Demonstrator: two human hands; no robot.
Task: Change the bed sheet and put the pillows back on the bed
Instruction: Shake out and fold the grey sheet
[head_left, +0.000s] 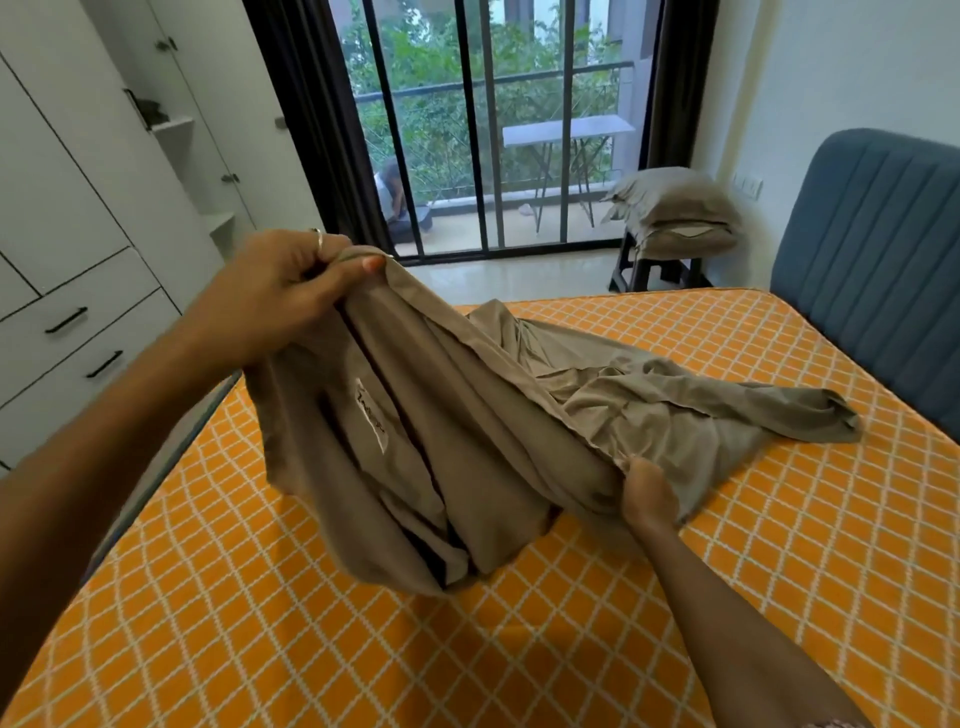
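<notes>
A taupe bed sheet (498, 410), half folded and bunched, hangs from my left hand (280, 296), which pinches its top edge above the bed. A white label shows on the hanging part. My right hand (649, 493) is lower down, fingers tucked into a fold of the same sheet. The rest of the sheet trails across the bare mattress (727, 545), orange with a white diamond pattern. Two taupe pillows (675, 213) are stacked on a dark stool beyond the bed's far corner.
A blue padded headboard (878, 249) stands at the right. White wardrobe with drawers (78, 291) lines the left wall. A barred glass balcony door (488, 130) with dark curtains is straight ahead; a person sits on the balcony floor outside.
</notes>
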